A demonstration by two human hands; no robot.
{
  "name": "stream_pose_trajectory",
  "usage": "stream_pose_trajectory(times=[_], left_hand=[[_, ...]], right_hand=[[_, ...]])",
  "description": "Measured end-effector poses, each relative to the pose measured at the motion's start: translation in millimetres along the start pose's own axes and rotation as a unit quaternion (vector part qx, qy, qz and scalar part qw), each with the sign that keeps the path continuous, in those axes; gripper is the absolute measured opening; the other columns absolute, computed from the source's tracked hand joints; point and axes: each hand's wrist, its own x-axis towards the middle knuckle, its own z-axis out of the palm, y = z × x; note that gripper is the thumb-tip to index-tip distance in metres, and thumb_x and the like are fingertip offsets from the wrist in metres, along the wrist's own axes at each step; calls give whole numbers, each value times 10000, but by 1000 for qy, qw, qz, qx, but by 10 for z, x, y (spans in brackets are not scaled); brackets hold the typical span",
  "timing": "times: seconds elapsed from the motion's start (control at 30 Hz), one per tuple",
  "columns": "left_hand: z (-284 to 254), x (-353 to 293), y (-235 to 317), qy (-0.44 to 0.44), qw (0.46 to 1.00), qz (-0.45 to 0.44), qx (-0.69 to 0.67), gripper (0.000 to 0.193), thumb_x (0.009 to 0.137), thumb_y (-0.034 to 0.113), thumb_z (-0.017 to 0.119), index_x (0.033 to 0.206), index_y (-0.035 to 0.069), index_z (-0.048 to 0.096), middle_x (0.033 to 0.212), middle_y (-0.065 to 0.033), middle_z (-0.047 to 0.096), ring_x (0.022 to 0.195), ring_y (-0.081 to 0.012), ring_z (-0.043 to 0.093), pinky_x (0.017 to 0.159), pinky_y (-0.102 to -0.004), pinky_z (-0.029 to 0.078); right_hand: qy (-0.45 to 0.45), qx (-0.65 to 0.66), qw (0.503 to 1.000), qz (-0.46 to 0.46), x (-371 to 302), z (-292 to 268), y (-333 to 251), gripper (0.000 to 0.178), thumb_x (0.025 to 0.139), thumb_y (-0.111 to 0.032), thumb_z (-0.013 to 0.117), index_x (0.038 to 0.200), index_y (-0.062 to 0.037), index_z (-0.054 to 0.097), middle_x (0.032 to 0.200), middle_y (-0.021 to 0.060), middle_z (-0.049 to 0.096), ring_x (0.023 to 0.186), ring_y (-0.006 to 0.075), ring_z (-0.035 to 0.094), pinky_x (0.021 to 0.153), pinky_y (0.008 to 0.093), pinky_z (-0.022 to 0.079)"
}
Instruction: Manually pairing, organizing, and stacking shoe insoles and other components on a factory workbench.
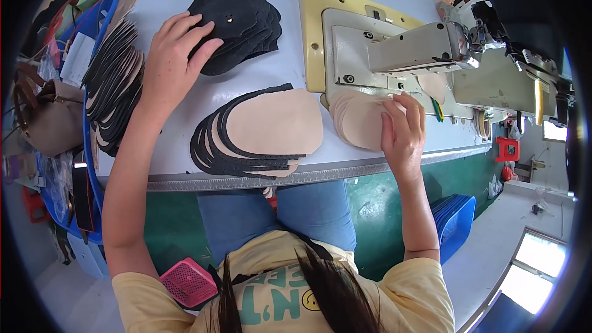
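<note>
My left hand (pixel 176 55), fingers spread, rests its fingertips on the edge of a stack of black scalloped pieces (pixel 250 28). My right hand (pixel 404 132) is over a fanned pile of beige rounded pieces (pixel 357 122), thumb and fingers closed at the pile's right edge; how many pieces are pinched is hidden. Between my hands lies a fanned stack of beige rounded pieces with black ones under them (pixel 274 122), close to the table's front edge. A sewing machine (pixel 419 46) stands beyond my right hand, its arm reaching left over a flat bed.
A yellow frame (pixel 313 46) surrounds the machine bed. A ruler strip (pixel 259 184) runs along the table's front edge. At far left are a long row of black and beige pieces (pixel 114 80) and a blue bin (pixel 98 21). A pink basket (pixel 188 282) is below left.
</note>
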Motion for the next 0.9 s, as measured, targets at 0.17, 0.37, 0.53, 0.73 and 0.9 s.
stream_pose_trajectory(times=[0.17, 0.37, 0.53, 0.73, 0.9], left_hand=[[-147, 20, 180, 9, 999, 26, 36, 262, 829, 122, 634, 1075, 45, 680, 1057, -135, 659, 977, -314, 621, 843, -390, 501], [-493, -345, 1125, -2, 993, 113, -36, 408, 758, 105, 617, 1161, 45, 644, 1148, -149, 621, 1085, -322, 583, 941, -453, 445], [-381, -753, 1333, -157, 984, 38, -80, 626, 760, 336, 693, 1307, 73, 539, 1376, -179, 469, 1273, -348, 441, 1053, -535, 310], [-283, -1183, 1334, -12, 995, -1, -101, 515, 788, 305, 691, 1242, 83, 587, 1349, -152, 510, 1218, -332, 489, 988, -543, 356], [-290, -1261, 1332, -19, 996, 4, -84, 435, 800, 236, 682, 1180, 40, 603, 1279, -180, 542, 1196, -352, 500, 1005, -531, 354]], right_hand=[[-34, -4, 999, -11, 42, -128, -7, 126, 770, -37, 692, 795, -41, 569, 879, 105, 578, 829, 287, 558, 727, 393, 457], [-97, -43, 994, 41, 68, -232, -61, 187, 709, -6, 707, 757, -33, 528, 823, 92, 565, 799, 286, 548, 709, 375, 444], [-187, 301, 932, 79, -10, -354, -47, 187, 675, 101, 640, 779, -17, 538, 1004, 141, 614, 983, 286, 601, 878, 356, 469], [-429, 565, 703, 54, 133, -592, 182, 164, 548, -52, 663, 699, -75, 722, 1431, 242, 417, 1463, 367, 122, 1146, 523, 1], [-392, 559, 722, 112, 364, -624, -89, 216, 590, -42, 638, 783, -37, 735, 1225, 249, 551, 1238, 378, 451, 1031, 468, 331]])
